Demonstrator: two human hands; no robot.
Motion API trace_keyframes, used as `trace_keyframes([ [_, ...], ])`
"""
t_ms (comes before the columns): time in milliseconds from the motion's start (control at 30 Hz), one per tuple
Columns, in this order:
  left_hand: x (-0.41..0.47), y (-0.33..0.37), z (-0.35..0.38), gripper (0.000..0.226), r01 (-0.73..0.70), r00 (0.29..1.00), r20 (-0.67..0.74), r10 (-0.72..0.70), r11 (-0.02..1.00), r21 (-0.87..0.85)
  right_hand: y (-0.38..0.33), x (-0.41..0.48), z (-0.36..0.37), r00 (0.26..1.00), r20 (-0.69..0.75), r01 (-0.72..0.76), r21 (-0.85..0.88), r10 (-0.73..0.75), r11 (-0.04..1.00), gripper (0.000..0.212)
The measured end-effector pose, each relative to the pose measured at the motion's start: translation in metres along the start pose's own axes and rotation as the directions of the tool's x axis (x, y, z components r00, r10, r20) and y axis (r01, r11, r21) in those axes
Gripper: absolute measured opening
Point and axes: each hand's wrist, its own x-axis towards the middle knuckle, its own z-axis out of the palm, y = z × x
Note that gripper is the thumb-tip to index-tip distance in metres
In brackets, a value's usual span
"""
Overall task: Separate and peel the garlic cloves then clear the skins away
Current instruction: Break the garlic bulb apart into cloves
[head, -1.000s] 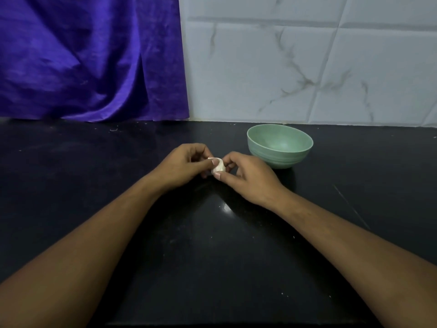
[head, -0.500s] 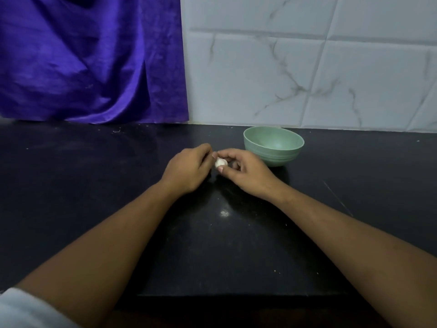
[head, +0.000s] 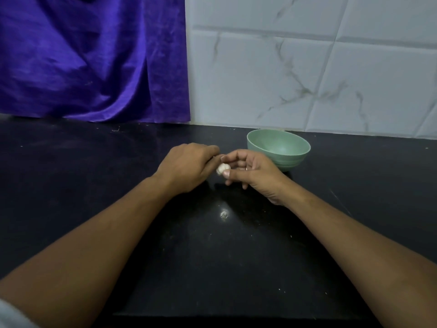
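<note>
Leftmost, well to the left of the green bowl (head: 291, 162) and behind it, a purple cloth (head: 94, 55) hangs down to the black counter (head: 94, 185).

Nearer the bowl, on its left and slightly toward the person, the left hand (head: 189, 166) sits with its back to the camera and its fingers curled under. Their tips are hidden, so I cannot tell whether they grasp anything, though the hand's right edge meets the garlic (head: 222, 168).

The garlic is between the two hands, just left of the bowl and lifted off the counter. It is small, pale white and rounded, with faint ridges along its surface. Blur hides whether any skin is loose.

Next, the right hand (head: 256, 174) pinches the garlic from the bowl's side, the thumb tip under it and the forefinger reaching above it, with the other fingers loosely bent. This hand lies just in front of the bowl and overlaps its lower left wall in the view.

Behind the bowl rises a white marbled tile wall (head: 307, 79).
</note>
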Motion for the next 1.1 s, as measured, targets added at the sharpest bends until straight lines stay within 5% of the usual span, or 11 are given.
trace_keyframes([
  [567,0.001,0.004,0.001,0.044,0.033,0.990,-0.138,-0.031,0.999,0.018,-0.007,0.000,0.010,0.988,-0.045,-0.141,0.123,0.147,0.982,0.017],
  [733,-0.001,0.001,0.002,0.042,0.058,0.991,-0.109,-0.083,0.975,-0.215,-0.005,-0.003,0.008,0.991,-0.009,-0.129,0.168,0.133,0.977,0.010],
  [900,-0.001,0.009,0.001,0.047,0.226,0.966,0.076,-0.249,0.660,-0.716,-0.006,-0.004,0.009,0.997,0.017,-0.083,0.211,0.081,0.974,0.024],
  [1100,0.001,0.021,0.001,0.044,0.329,0.912,0.234,-0.336,0.263,-0.907,-0.005,-0.004,0.010,0.998,0.009,-0.063,0.300,0.064,0.952,0.029],
])
